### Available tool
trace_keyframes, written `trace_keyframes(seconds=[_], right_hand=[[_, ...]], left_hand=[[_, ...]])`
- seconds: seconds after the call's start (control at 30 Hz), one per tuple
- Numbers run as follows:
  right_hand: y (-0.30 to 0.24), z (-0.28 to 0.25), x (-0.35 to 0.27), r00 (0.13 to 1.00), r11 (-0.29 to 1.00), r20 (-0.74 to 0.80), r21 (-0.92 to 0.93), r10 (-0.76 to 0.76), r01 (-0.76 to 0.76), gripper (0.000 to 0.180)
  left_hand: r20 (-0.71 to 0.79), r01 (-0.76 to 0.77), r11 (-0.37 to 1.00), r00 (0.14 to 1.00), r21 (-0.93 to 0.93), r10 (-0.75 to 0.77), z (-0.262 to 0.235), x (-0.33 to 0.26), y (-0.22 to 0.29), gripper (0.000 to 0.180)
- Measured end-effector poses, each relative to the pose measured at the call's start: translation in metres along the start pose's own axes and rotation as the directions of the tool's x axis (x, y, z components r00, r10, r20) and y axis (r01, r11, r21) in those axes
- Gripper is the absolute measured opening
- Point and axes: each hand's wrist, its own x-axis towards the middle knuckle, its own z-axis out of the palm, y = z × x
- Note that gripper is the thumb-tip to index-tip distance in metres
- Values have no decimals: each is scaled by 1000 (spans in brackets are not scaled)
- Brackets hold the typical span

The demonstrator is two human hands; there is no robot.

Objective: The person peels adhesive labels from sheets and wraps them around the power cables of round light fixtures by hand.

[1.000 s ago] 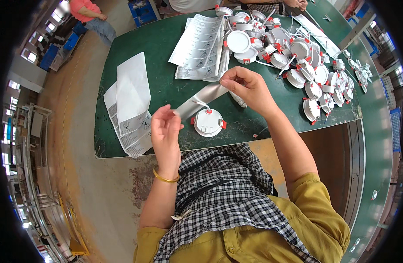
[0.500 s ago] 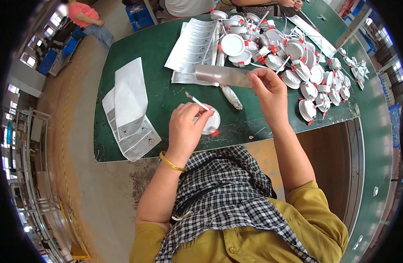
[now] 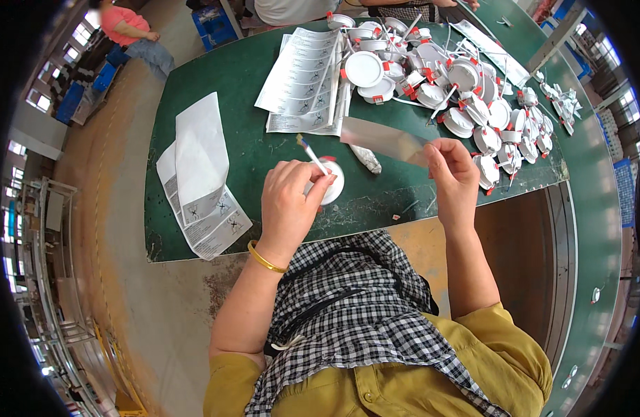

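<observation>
Near the front edge of the table, my left hand (image 3: 290,201) pinches the white cable (image 3: 311,154) of a small round white downlight (image 3: 336,185). Bare coloured wire ends stick out above the fingers, and the hand partly covers the lamp. Over to the right, the thumb and fingers of my right hand (image 3: 453,181) grip one end of a translucent plastic strip (image 3: 382,139). Its free end points left, above the table and apart from the lamp. A whitish wrapped, elongated bundle (image 3: 366,160) lies beneath the strip.
Many more downlights (image 3: 466,75) with red clips are heaped at the back right. Printed label sheets (image 3: 302,76) lie at the back middle of the green table (image 3: 257,160); other sheets (image 3: 201,156) are on the left. People are beyond the far edge.
My right hand has moved down and slightly right, and the strip now slants down towards it. The downlight has turned, its red clip going from the near side to the far side.
</observation>
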Motion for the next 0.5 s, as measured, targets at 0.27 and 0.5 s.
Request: trace_keyframes(seconds=[0.27, 0.5], right_hand=[[-7, -3, -5, 1000, 1000, 15, -6, -25, 25, 8], [-6, -5, -9, 999, 999, 27, -45, -21, 22, 7]], left_hand=[[58, 110, 993, 993, -50, -107, 7, -4, -17, 14], [160, 180, 962, 976, -207, -149, 1, 7, -19, 12]])
